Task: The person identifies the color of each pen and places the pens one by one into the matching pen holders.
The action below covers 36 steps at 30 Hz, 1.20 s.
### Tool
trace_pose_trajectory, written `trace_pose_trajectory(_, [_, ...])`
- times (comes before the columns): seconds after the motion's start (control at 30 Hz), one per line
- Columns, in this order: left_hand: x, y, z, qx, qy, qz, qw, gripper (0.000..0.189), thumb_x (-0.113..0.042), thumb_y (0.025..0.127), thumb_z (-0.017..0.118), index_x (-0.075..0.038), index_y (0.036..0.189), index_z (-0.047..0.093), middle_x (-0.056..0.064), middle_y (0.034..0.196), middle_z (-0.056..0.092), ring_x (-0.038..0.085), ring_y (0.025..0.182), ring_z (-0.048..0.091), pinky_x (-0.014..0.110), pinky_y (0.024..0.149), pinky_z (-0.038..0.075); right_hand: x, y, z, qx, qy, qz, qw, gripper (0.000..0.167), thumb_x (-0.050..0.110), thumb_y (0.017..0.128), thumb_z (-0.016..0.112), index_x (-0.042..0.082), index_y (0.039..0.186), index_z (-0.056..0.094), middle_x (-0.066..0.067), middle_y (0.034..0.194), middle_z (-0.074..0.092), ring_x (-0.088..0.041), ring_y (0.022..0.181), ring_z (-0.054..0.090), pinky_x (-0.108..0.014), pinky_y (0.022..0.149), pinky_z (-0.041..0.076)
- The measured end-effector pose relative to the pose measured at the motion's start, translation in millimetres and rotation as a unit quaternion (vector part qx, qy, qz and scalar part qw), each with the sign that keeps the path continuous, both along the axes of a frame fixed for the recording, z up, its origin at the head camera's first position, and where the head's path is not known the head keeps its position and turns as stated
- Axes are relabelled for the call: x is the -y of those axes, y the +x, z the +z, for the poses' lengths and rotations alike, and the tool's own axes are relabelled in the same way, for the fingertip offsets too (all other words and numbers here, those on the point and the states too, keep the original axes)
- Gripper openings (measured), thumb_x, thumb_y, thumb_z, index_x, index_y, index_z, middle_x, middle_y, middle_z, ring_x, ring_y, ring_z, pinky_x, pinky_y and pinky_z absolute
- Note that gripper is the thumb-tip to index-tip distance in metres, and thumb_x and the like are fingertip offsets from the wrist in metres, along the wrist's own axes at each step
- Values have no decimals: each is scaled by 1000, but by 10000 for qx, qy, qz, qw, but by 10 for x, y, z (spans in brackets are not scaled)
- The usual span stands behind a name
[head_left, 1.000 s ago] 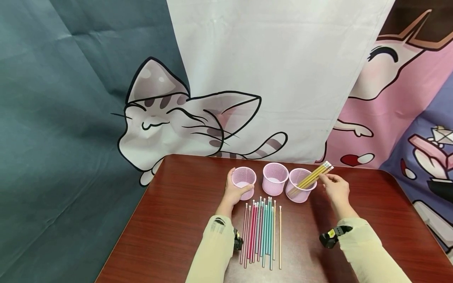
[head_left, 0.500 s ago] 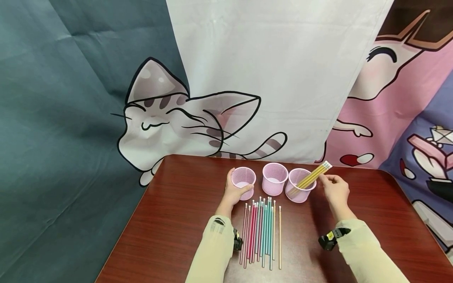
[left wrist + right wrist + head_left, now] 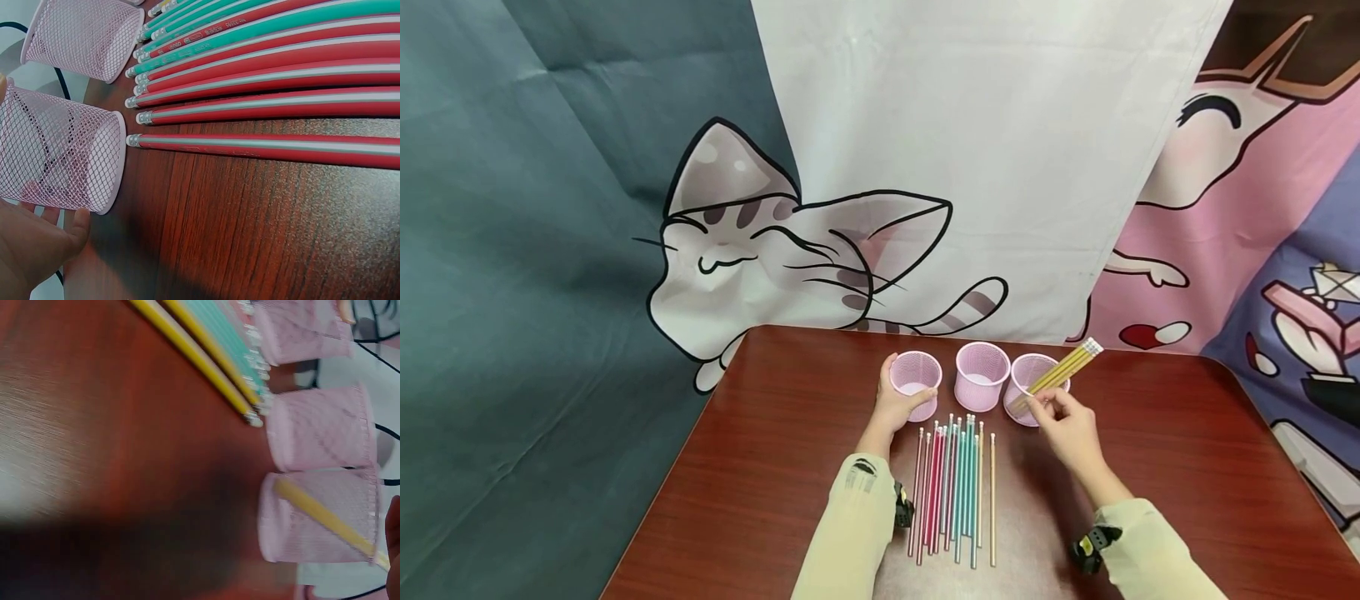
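Note:
My left hand (image 3: 892, 410) grips the left pink mesh pen cup (image 3: 922, 410), thumb across its near side; the cup (image 3: 62, 150) holds nothing inside. Several yellow pencils (image 3: 1063, 371) lean together to the right in the right mesh cup (image 3: 1019, 413), eraser ends up beyond its rim. In front of that cup is my right hand (image 3: 1071, 433), fingertips close to its near side and holding no pencil. Only a fingertip of it shows at the edge of the right wrist view. Between them stands the middle mesh cup (image 3: 981, 398), with nothing in it.
Red pencils (image 3: 934, 500), green pencils (image 3: 966, 492) and a yellow pencil (image 3: 993, 508) lie side by side on the brown table (image 3: 760, 483), erasers toward the cups. A cartoon-printed cloth (image 3: 880, 150) hangs right behind the table's far edge.
My right hand has left the yellow pencils' upper ends and moved left and nearer, to the right cup's front. The yellow pencils have drawn into a tighter bundle. My left hand stays put.

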State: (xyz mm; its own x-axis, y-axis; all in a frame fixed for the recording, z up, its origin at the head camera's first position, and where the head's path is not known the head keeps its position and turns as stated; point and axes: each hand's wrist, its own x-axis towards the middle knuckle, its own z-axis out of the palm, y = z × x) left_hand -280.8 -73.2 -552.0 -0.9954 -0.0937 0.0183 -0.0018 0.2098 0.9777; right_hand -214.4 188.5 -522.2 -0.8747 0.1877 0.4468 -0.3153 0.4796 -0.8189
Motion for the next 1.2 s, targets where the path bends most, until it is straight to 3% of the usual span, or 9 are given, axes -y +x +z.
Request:
trace_pose_trajectory(0.27, [-5, 1, 18, 45, 73, 16, 10000, 96, -15, 62, 86, -22, 139, 30, 15, 136, 37, 32, 121, 39, 46, 100, 30, 74, 66, -325, 813, 687, 359, 9937, 13, 12, 81, 71, 11, 74, 60, 6, 55, 49, -3, 49, 44, -20, 46, 36])
trace_pose_trajectory(0.53, [1, -14, -10, 6, 31, 52, 10000, 95, -15, 62, 86, -21, 139, 30, 14, 136, 39, 32, 121, 39, 45, 101, 30, 150, 97, -503, 1980, 1504, 617, 9666, 18, 27, 85, 67, 17, 73, 58, 7, 56, 52, -7, 52, 49, -26, 54, 38])
trace_pose_trajectory(0.7, [-5, -16, -7, -6, 69, 41, 10000, 95, -14, 63, 86, -21, 139, 30, 15, 136, 38, 32, 121, 39, 45, 101, 30, 197, 112, -556, 2459, 1794, 641, 9504, 30, 39, 81, 69, 18, 66, 53, 7, 54, 50, -10, 53, 47, -28, 54, 37])
trace_pose_trajectory(0.9, [-12, -14, 9, -2, 83, 37, 10000, 95, -14, 62, 86, -21, 139, 30, 15, 136, 38, 33, 121, 39, 45, 101, 30, 234, 131, -568, 2705, 2156, 725, 9355, 39, 48, 75, 71, 18, 60, 51, 7, 56, 49, -11, 55, 45, -29, 51, 36])
trace_pose_trajectory(1.2, [-7, -18, -5, 59, 193, 39, 9998, 95, -12, 63, 85, -22, 140, 30, 14, 136, 37, 33, 122, 38, 45, 100, 30, 292, 151, -518, 3140, 2576, 845, 9099, 37, 40, 71, 74, 16, 56, 51, 6, 54, 47, -12, 53, 45, -29, 49, 34])
